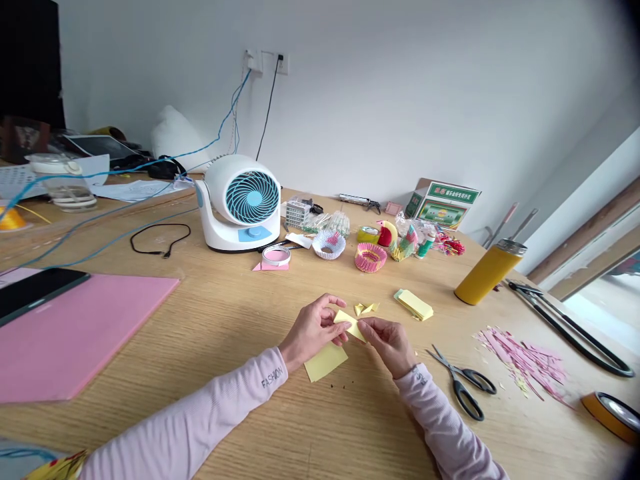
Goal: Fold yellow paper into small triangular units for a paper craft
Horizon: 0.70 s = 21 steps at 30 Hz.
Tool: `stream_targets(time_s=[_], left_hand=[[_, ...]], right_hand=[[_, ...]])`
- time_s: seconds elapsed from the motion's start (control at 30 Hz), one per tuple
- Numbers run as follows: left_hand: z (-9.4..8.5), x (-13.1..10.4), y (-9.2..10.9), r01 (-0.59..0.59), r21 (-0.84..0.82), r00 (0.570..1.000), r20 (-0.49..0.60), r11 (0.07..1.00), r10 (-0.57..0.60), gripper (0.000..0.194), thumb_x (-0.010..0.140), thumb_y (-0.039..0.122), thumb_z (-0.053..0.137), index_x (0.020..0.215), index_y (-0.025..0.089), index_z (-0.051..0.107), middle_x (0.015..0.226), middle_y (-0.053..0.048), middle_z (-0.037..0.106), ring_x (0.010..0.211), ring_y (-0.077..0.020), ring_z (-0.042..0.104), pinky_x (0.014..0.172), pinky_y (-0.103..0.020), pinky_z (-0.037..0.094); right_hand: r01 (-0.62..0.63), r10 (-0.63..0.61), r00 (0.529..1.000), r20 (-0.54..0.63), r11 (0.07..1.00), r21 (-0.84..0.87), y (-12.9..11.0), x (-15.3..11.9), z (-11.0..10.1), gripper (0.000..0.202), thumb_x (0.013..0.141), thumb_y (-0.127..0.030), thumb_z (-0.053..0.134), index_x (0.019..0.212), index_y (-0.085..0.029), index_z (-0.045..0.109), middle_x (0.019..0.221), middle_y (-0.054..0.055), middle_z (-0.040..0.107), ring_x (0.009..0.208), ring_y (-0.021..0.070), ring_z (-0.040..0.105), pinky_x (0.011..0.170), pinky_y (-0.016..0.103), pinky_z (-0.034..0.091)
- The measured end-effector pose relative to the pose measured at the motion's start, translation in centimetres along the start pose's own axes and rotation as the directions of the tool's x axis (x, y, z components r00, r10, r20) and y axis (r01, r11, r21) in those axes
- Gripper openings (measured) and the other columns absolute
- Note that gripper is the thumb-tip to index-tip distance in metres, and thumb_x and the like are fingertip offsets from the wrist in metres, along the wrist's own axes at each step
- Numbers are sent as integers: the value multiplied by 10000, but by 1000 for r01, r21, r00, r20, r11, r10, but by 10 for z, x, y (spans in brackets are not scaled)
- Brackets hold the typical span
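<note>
- The left hand (314, 328) and the right hand (389, 343) pinch together one small folded strip of yellow paper (351, 325), each hand gripping one end with thumb and fingers; the strip is lifted a little above the light wooden table (230, 333).
- Under the strip, a flat yellow paper rectangle (325, 361) lies on the table.
- Just behind the strip are small folded yellow paper pieces (366, 309), and to the right of them a stack of yellow paper slips (414, 304).
- Right of the strip, near the right sleeve, lie black-handled metal scissors (463, 382); further right is a heap of pink paper cuttings (520, 360).
- Far behind the strip stands a white round desk fan with blue blades (243, 203).
- Far left of the strip lies a pink flat mat (75, 333).
</note>
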<state>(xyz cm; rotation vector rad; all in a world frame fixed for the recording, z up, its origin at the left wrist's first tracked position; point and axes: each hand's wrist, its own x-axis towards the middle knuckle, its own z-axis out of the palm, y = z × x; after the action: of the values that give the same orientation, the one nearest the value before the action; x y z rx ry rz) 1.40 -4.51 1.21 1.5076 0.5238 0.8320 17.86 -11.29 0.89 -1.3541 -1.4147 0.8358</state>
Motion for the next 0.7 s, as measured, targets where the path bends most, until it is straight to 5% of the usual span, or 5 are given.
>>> stream_targets(time_s=[0.43, 0.7], left_hand=[[-3, 0, 6, 63, -31, 997, -49, 998, -64, 350, 728, 336, 661, 947, 138, 474, 616, -10, 623, 540, -128, 612, 538, -248, 514], [7, -7, 8, -8, 133, 999, 48, 991, 2, 334, 738, 313, 635, 962, 207, 412, 549, 68, 568, 461, -116, 582, 470, -206, 463]], right_hand=[[-110, 101, 988, 114, 991, 74, -4, 0, 0, 420, 745, -522, 589, 590, -132, 607, 509, -37, 386, 503, 88, 310, 483, 242, 241], [-65, 80, 994, -75, 980, 187, -6, 4, 6, 360, 646, -494, 700, 705, -140, 666, 516, -24, 489, 464, 82, 359, 441, 226, 273]])
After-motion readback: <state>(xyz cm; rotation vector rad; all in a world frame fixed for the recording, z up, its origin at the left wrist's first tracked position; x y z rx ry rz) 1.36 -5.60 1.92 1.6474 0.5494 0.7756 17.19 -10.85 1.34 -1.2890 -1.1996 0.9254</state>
